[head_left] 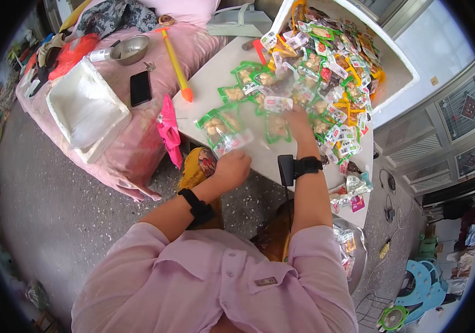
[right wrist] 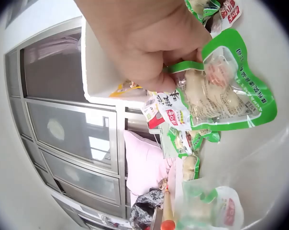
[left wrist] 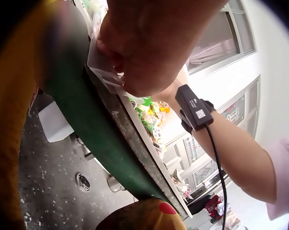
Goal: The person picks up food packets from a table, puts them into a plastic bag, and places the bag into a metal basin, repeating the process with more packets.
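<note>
My left hand (head_left: 233, 169) pinches the near edge of a clear plastic bag (head_left: 236, 142) over the table's front edge. A green-edged snack packet (head_left: 215, 124) shows at the bag's far part. In the left wrist view, the curled fingers (left wrist: 116, 60) hold the clear plastic close to the table edge. My right hand (head_left: 300, 123) pinches another green-edged snack packet (right wrist: 211, 91) by its white-labelled end. Pale lumpy pieces show through its clear window. Several similar packets (head_left: 248, 77) lie just beyond both hands on the white table (head_left: 196, 102).
A large white foam box (head_left: 410, 69) lies at the back right, with a heap of snack packets (head_left: 326, 61) spilling from it. To the left, a bed (head_left: 137, 130) holds a white foam tray (head_left: 62, 105), a phone (head_left: 140, 89) and a metal bowl (head_left: 130, 51). A yellow stick (head_left: 176, 64) lies across the bed's edge.
</note>
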A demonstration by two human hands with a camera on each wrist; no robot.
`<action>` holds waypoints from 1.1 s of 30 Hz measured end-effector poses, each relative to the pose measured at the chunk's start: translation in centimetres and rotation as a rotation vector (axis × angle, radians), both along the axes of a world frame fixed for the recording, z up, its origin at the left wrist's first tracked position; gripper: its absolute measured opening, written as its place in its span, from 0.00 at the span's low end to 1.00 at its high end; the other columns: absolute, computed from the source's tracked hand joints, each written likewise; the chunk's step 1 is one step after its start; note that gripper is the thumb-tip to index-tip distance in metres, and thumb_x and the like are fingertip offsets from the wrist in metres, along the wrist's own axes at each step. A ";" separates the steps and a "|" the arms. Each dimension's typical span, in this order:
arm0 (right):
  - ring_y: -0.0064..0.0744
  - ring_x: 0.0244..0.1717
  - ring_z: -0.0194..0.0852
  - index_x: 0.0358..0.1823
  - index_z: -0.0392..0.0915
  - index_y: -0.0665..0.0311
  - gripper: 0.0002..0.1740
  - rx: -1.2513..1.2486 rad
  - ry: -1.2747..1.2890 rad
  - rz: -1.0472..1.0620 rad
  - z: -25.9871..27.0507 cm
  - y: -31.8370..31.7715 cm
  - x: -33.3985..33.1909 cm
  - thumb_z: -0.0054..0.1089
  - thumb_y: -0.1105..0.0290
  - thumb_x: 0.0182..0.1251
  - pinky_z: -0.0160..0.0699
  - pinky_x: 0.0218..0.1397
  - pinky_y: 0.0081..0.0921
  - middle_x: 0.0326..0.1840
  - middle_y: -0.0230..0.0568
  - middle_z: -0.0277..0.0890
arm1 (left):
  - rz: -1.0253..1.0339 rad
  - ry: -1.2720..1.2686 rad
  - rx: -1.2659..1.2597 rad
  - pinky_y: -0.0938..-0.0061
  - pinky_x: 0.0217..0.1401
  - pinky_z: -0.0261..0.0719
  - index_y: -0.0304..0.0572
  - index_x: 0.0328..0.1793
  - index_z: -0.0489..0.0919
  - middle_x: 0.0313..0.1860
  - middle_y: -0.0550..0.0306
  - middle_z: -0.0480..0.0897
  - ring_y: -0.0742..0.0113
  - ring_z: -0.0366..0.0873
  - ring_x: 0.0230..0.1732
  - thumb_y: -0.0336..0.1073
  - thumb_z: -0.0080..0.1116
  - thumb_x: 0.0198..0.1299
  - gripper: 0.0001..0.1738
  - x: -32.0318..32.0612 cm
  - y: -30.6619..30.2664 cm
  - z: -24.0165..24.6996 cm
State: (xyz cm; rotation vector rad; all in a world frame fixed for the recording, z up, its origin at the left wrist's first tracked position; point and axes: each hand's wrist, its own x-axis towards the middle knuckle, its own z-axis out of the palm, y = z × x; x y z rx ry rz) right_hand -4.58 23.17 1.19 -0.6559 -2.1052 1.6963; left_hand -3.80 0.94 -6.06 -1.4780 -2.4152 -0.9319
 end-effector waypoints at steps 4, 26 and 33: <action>0.22 0.34 0.66 0.36 0.73 0.66 0.14 0.096 0.035 0.083 1.0 -1.1 4.4 0.50 0.79 0.44 0.65 0.37 0.18 0.33 0.34 0.70 | 0.023 -0.042 -0.050 0.64 0.30 0.72 0.41 0.24 0.69 0.28 0.52 0.70 0.53 0.73 0.30 0.31 0.51 0.43 0.04 0.0 0.3 0.2; 0.41 0.44 0.70 0.50 0.60 0.69 0.19 -0.920 0.496 -0.337 -7.8 -5.4 10.6 0.41 0.84 0.54 0.74 0.45 0.39 0.46 0.49 0.66 | 0.006 -0.003 0.009 0.62 0.30 0.71 0.40 0.26 0.69 0.26 0.50 0.71 0.52 0.72 0.29 0.32 0.49 0.46 0.04 0.0 0.6 0.2; 0.40 0.44 0.70 0.50 0.60 0.69 0.20 -0.859 0.548 -0.364 -4.0 -6.8 15.7 0.39 0.86 0.52 0.73 0.47 0.39 0.45 0.50 0.67 | 0.000 -0.066 0.016 0.61 0.29 0.71 0.41 0.28 0.69 0.28 0.48 0.71 0.48 0.72 0.29 0.31 0.48 0.48 0.03 -0.3 0.4 3.3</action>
